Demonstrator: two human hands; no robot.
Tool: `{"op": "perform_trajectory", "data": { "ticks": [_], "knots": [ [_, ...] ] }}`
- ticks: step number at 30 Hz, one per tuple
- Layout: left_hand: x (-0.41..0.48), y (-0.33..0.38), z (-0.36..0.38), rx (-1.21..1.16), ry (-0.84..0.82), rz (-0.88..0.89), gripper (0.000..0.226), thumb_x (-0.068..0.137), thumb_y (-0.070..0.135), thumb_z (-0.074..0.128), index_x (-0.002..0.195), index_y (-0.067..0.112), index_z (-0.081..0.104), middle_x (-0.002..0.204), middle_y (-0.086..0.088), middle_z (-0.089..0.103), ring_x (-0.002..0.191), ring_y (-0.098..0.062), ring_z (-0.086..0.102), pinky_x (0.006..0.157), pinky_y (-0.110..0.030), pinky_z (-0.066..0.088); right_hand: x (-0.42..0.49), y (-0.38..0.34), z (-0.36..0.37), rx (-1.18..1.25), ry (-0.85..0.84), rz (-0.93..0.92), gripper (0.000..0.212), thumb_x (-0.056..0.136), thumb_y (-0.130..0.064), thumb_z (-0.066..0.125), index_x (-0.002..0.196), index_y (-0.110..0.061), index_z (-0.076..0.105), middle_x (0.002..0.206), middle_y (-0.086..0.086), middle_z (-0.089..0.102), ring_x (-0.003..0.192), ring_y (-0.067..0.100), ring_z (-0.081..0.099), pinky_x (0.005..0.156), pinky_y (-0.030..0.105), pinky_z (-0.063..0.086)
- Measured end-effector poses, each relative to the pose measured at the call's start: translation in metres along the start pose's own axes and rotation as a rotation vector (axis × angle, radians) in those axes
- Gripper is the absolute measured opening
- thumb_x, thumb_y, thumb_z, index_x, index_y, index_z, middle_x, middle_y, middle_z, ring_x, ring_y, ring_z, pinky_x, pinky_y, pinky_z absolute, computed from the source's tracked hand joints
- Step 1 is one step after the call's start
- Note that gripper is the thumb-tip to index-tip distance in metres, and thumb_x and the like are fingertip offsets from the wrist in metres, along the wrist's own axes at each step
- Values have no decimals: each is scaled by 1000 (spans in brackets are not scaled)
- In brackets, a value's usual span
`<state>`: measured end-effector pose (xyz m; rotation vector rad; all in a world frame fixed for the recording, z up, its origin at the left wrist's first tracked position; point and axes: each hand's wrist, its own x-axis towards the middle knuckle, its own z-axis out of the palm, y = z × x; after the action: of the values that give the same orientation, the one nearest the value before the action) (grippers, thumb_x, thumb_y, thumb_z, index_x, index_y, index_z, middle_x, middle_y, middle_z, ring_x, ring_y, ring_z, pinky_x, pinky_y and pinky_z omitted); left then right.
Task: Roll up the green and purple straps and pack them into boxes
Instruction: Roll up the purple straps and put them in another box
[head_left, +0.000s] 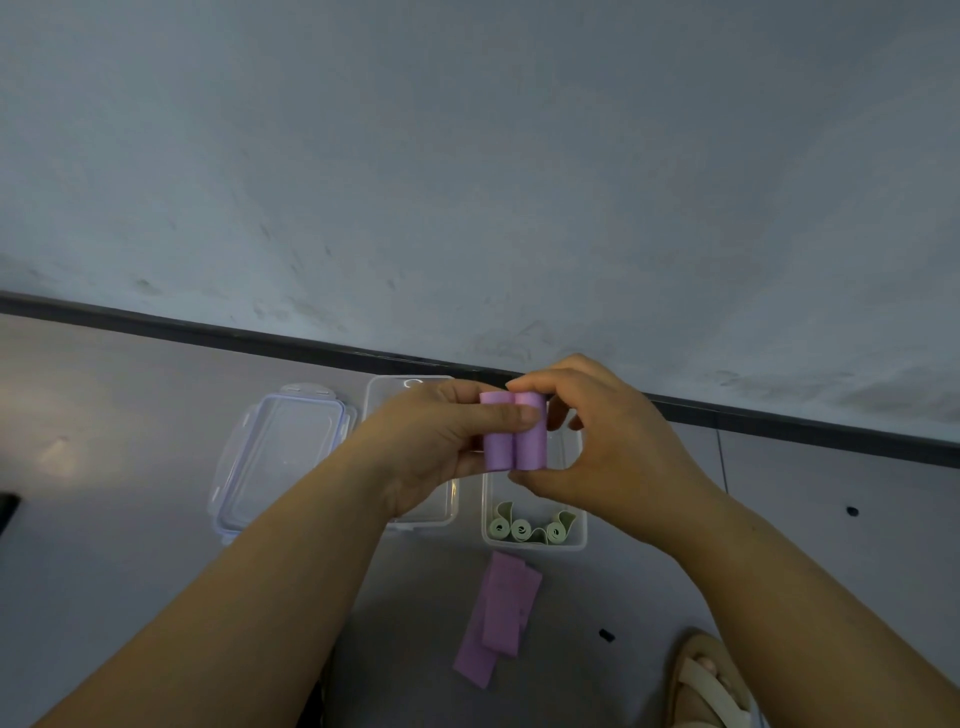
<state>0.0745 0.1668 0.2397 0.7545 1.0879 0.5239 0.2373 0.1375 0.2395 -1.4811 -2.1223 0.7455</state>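
Two purple rolls (514, 431) stand pinched between left hand (441, 441) and right hand (597, 441).

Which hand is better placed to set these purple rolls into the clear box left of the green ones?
Left, probably. The left hand has its thumb across both purple rolls and hangs over the clear box. The right hand pinches only the right roll's ends, over the other box.

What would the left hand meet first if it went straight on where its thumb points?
Probably the right hand: the left hand's thumb lies across the purple rolls, pointing at the right hand's fingers just beyond. Depth is unclear.
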Motion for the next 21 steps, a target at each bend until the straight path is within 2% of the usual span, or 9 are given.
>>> {"op": "perform_trajectory", "data": {
  "ticks": [3,7,12,17,21],
  "knots": [
    [1,-2,1,17,15,-6,43,59,19,71,99,6,67,92,-9,73,81,-17,70,70,-26,59,0,0,0,-24,-2,9,51,68,-31,77,115,-31,55,92,-26,41,82,-4,48,71,14,42],
    [3,-5,2,59,52,-9,56,53,25,74,105,5,65,101,-13,71,90,-22,70,76,-30,58,1,0,2,-38,-10,6,51,69,-32,76,116,-30,56,91,-25,39,80,-6,45,70,13,40],
    [0,-1,0,-18,50,10,37,60,16,70,95,5,67,84,-7,74,73,-14,72,60,-22,57,3,0,2,58,-43,60,68,69,-35,77,129,-29,45,103,-25,40,90,-5,49,76,10,42],
    [-2,3,0,-102,-12,27,37,64,12,66,99,1,66,99,-14,72,84,-20,71,67,-27,59,3,-1,-4,246,-62,113,68,63,-29,82,117,-40,41,109,-29,43,98,-6,50,80,9,45],
    [-2,2,-2,-116,-34,12,22,76,4,62,98,1,65,101,-17,71,88,-23,70,71,-30,60,3,-2,-3,202,-88,82,62,65,-31,81,112,-42,43,107,-26,46,97,-4,49,81,12,46]
  ]
}}
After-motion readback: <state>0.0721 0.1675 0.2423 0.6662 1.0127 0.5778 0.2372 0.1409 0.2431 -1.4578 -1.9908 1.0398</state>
